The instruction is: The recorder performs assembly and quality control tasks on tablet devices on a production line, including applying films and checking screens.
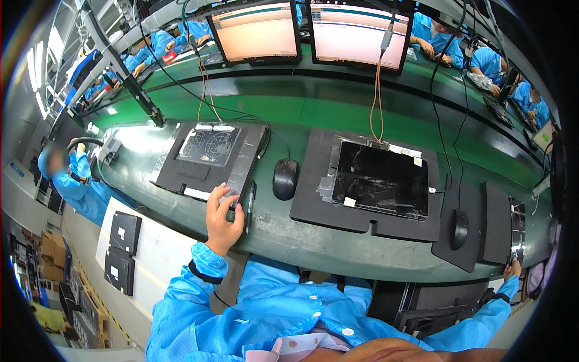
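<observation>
My left hand (223, 222) is raised at the bench's front edge, its fingers curved and apart with nothing seen between them. It is nearest to a black foam pad (199, 172) and a black pen (250, 208). At the far right, my right hand (512, 269) grips the near end of a glossy dark panel (517, 229), which stands out beside a black foam board (494, 226). Little of those fingers shows. A tablet-like black screen (381, 181) with small pale tape tabs lies on a larger black foam pad (313, 181) in the middle.
Two black mice (285, 179) (460, 229) lie on the green bench (338, 241). Cables (377, 102) hang down to the screen. Two monitors (256, 30) stand behind. A white side table (154, 265) holds two black boxes (125, 232). Other people in blue work at the back and left.
</observation>
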Action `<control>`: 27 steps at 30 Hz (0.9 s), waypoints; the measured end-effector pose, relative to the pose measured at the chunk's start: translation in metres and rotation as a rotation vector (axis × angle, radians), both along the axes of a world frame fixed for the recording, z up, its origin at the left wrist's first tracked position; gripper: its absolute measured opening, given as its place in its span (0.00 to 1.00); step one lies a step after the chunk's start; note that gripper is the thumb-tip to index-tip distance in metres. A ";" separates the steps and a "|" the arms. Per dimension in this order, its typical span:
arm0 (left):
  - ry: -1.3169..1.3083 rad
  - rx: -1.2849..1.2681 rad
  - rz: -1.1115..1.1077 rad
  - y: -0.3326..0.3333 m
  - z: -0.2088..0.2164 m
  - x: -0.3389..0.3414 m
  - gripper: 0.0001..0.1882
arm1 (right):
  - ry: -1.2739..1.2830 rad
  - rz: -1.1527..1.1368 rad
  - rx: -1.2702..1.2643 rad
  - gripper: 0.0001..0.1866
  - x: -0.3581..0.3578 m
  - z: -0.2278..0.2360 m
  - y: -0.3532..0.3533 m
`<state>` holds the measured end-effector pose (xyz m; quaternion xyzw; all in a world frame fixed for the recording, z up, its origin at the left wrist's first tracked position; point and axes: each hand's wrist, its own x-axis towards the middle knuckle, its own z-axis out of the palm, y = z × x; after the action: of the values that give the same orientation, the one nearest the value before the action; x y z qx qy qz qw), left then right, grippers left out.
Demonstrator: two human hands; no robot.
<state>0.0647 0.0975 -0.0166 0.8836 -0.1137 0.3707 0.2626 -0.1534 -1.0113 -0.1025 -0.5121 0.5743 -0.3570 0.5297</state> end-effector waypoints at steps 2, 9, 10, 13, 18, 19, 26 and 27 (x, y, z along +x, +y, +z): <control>0.006 -0.001 -0.016 0.007 -0.007 -0.001 0.12 | 0.018 0.007 0.001 0.23 0.003 0.018 -0.017; 0.009 0.023 -0.004 -0.001 0.003 -0.006 0.11 | 0.231 0.116 0.144 0.27 0.024 0.024 0.054; 0.005 0.026 -0.003 0.000 0.003 -0.007 0.11 | 0.215 0.112 0.149 0.24 0.025 0.022 0.055; -0.009 0.059 -0.012 0.001 0.001 -0.010 0.13 | 0.177 0.097 0.153 0.16 0.020 0.021 0.043; -0.022 0.033 -0.031 0.005 -0.006 -0.005 0.12 | 0.270 0.096 0.118 0.13 -0.010 0.046 -0.008; -0.031 0.116 0.001 -0.006 0.015 -0.017 0.12 | 0.258 0.170 0.182 0.14 0.028 0.031 0.032; 0.005 -0.160 -0.216 -0.022 0.017 -0.015 0.13 | -0.810 0.366 -0.084 0.16 0.027 0.097 0.010; 0.083 -0.209 -0.294 -0.034 0.026 -0.021 0.13 | -0.836 0.318 -0.010 0.17 0.034 0.095 0.035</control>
<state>0.0442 0.0637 0.0097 0.8398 -0.1916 0.3015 0.4089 -0.1194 -0.9768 -0.0072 -0.4083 0.2233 -0.4504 0.7620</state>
